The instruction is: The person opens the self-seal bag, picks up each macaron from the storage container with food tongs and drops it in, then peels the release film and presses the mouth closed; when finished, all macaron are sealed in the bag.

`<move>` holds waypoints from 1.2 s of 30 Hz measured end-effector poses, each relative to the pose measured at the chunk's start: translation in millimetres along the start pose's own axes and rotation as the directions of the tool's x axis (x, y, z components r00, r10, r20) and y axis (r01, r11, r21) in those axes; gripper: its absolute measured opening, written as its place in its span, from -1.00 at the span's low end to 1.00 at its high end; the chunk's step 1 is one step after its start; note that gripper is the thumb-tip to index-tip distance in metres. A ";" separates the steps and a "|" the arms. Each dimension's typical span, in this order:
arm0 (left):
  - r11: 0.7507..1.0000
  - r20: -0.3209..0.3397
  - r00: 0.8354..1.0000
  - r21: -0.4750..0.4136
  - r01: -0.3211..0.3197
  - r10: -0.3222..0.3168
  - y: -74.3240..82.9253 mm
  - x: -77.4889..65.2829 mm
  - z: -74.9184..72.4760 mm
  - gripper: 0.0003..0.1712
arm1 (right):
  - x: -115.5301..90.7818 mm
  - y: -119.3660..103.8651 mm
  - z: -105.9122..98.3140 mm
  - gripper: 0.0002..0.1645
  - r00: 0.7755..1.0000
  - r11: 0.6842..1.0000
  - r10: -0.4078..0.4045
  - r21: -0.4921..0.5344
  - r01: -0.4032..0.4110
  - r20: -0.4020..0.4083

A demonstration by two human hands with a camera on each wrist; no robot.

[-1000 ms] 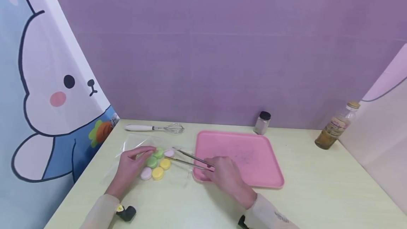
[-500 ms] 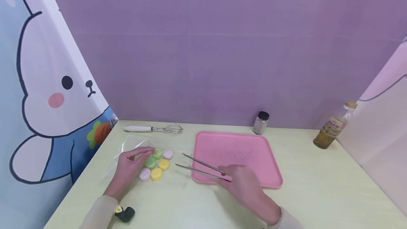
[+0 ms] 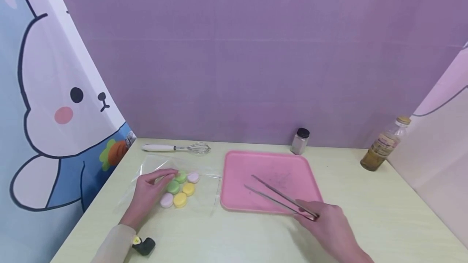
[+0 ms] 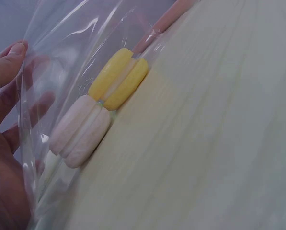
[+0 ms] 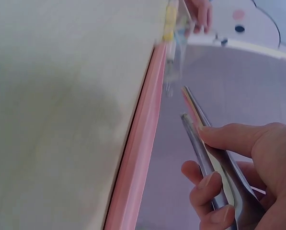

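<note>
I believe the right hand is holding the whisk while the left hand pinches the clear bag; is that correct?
Not quite: the right hand holds metal tongs, as the right wrist view shows, not the whisk; the left hand does pinch the clear bag.

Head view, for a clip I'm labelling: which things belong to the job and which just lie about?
Likely the job:
metal tongs, gripped by the right hand
clear bag, held by the left hand
macarons
pink tray

Apparently lying about:
whisk
black-capped jar
bottle
</note>
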State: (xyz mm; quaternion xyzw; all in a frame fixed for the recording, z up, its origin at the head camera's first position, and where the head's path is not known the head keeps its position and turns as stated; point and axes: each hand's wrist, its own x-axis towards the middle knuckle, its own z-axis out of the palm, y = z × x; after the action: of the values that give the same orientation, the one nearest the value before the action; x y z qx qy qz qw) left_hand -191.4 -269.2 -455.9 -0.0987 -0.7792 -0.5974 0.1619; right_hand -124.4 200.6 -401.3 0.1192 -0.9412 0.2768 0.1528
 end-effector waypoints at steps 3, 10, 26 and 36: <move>1.000 0.001 1.000 0.003 0.004 -0.004 -0.6 0.7 -0.1 -0.72 | -7.2 20.4 -11.3 -0.63 0.998 0.999 0.000 -0.046 -0.003 -0.056; 1.000 -0.002 1.000 -0.003 -0.007 0.007 -4.5 1.5 -1.4 -0.73 | -20.0 63.2 -38.3 -0.60 0.989 0.987 0.081 -0.126 -0.097 -0.126; 1.000 -0.006 1.000 -0.008 -0.023 0.023 -1.7 1.4 -0.2 -0.75 | -21.0 154.4 -78.0 -0.40 0.978 0.954 0.199 -0.217 -0.207 -0.054; 0.999 0.002 0.999 -0.011 -0.041 0.041 -3.7 1.5 -1.4 -0.76 | -12.3 174.5 -78.5 -0.29 0.969 0.944 0.249 -0.227 -0.240 0.010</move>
State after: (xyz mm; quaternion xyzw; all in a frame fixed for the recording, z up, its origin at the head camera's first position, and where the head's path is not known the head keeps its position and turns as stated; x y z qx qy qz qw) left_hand -193.9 -271.7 -458.3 -0.1164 -0.7741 -0.5979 0.1727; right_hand -149.4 388.9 -427.4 -0.0110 -0.9766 0.1834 0.1115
